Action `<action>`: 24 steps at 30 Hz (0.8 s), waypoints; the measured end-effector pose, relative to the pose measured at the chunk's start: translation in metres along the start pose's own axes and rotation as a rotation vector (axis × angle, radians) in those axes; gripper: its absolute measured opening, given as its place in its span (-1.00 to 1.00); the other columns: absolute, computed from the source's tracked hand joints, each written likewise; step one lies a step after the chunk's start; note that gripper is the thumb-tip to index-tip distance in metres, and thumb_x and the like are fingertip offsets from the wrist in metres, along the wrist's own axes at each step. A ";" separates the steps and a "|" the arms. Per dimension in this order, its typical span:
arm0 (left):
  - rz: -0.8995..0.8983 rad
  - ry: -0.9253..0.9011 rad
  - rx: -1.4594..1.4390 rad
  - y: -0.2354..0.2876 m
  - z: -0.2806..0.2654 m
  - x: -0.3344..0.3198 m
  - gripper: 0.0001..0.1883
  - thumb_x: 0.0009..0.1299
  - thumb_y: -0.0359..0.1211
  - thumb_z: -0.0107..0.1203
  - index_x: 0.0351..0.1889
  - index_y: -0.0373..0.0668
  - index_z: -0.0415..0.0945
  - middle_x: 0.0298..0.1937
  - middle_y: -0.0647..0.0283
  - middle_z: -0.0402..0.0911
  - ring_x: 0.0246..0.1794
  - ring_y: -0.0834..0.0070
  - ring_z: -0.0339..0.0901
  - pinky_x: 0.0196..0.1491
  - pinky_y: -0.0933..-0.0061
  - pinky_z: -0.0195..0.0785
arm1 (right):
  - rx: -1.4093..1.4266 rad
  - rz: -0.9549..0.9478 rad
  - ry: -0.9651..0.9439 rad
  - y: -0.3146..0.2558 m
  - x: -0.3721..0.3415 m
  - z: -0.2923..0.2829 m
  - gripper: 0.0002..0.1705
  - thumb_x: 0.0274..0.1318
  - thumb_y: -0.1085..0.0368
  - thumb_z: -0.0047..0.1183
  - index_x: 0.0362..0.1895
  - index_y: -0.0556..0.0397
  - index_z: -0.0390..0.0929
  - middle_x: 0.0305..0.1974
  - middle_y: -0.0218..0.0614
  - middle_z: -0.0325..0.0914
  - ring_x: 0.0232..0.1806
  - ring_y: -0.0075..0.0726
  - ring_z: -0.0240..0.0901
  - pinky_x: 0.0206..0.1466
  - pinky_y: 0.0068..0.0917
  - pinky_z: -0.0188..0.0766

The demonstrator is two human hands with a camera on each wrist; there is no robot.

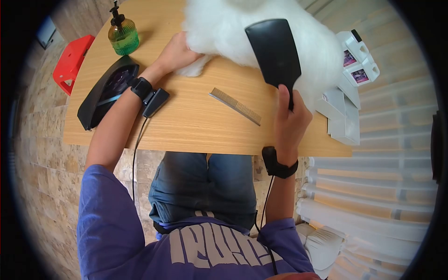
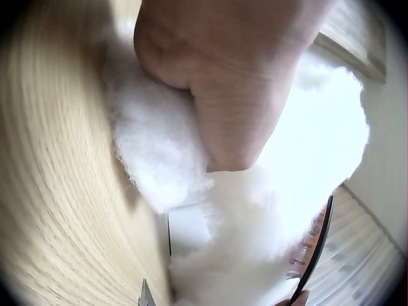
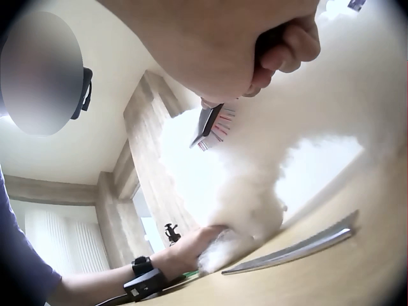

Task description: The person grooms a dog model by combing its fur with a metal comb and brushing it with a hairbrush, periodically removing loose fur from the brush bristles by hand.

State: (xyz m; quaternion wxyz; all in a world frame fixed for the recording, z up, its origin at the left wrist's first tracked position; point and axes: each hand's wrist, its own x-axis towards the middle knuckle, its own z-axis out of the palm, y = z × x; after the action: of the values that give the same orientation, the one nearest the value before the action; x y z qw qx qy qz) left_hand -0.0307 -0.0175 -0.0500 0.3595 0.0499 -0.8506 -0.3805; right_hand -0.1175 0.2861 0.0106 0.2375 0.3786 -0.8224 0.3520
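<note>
Head view, left to right. One red plastic stool stands beyond the edge of the pale wooden table. On the table lies one black elongated pouch; one ribbed pump bottle of green liquid stands between 12 and 1 o'clock of it. The left hand is set against one white, long-furred body; its fingertips are hidden, so whether they spread or pinch cannot be told. One slim metal comb lies flat, its long axis running from 10 to 4 o'clock. One black paddle brush is held over the body, its head pointing between 11 and 12 o'clock along its long axis, bristles facing the fur; contact cannot be told. The right hand curls its fingers round the handle, thumb laid lengthwise. At 2 o'clock from this hand are two purple picture labels.
</note>
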 end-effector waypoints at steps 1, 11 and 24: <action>-0.005 -0.001 -0.002 0.001 0.000 -0.001 -0.69 0.25 -0.33 0.23 -0.07 -0.25 0.63 -0.13 -0.03 0.72 -0.13 0.10 0.67 0.00 0.27 0.48 | 0.000 0.063 -0.027 0.009 -0.007 -0.004 -0.45 0.29 0.05 0.20 -0.59 0.16 0.31 -0.67 -0.04 0.25 -0.66 0.07 0.07 -0.57 -0.24 0.08; 0.013 -0.010 -0.017 0.001 0.000 0.000 -0.68 0.24 -0.32 0.24 -0.06 -0.25 0.63 -0.16 0.02 0.74 -0.14 0.19 0.69 -0.01 0.31 0.48 | -0.117 0.115 -0.061 0.060 -0.055 -0.057 -0.49 0.28 0.10 0.21 -0.56 0.19 0.34 -0.62 -0.01 0.27 -0.63 0.05 0.10 -0.54 -0.24 0.10; -0.009 -0.028 -0.023 -0.006 0.000 -0.002 -0.69 0.25 -0.32 0.24 -0.10 -0.29 0.62 -0.20 0.02 0.74 -0.21 0.27 0.68 -0.05 0.32 0.48 | -0.370 0.468 0.230 0.089 -0.081 -0.148 -0.40 0.39 0.02 0.10 -0.58 0.28 0.38 -0.71 -0.28 0.10 -0.57 -0.42 -0.07 -0.54 -0.33 -0.04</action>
State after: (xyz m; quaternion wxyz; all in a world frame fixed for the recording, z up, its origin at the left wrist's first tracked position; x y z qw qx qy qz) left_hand -0.0299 -0.0209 -0.0549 0.3465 0.0446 -0.8508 -0.3925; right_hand -0.1211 0.4764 0.0164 0.3064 0.0873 -0.9049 0.2822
